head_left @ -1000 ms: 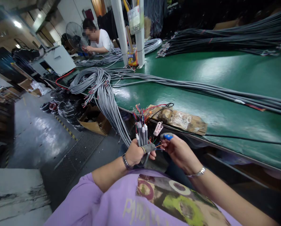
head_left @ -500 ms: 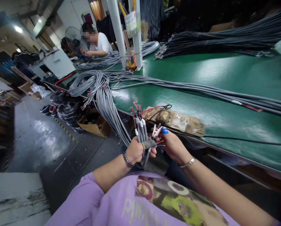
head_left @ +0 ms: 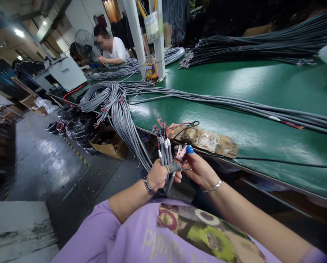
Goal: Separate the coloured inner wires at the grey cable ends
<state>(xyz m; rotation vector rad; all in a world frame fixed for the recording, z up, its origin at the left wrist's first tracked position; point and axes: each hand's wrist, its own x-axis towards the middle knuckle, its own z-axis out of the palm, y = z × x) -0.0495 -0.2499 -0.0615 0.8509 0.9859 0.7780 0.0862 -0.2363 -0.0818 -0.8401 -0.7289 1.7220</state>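
Observation:
My left hand (head_left: 158, 176) is wrapped round a bunch of grey multi-core cables (head_left: 166, 152), whose white-banded ends stick up with thin coloured wires fanned out. A grey cover sits on its thumb. One cable end points right from this grip, its orange and blue wires (head_left: 185, 166) spread apart. Close beside them, my right hand (head_left: 201, 168), with a blue wrap on one fingertip, pinches a small pale pink clip-like tool (head_left: 181, 151). The tool's jaws are at the wires; whether they grip one is too small to tell.
A worn, taped wooden board (head_left: 207, 140) with a black lead lies at the edge of the green table (head_left: 262, 86). Long grey cables (head_left: 207, 98) cross the table, and a coil (head_left: 103, 96) hangs over its corner. A person (head_left: 115, 51) works behind a white post (head_left: 137, 36).
My right hand has shifted slightly left and down with the pink tool, closer to the spread wires. My left hand keeps its hold on the cables.

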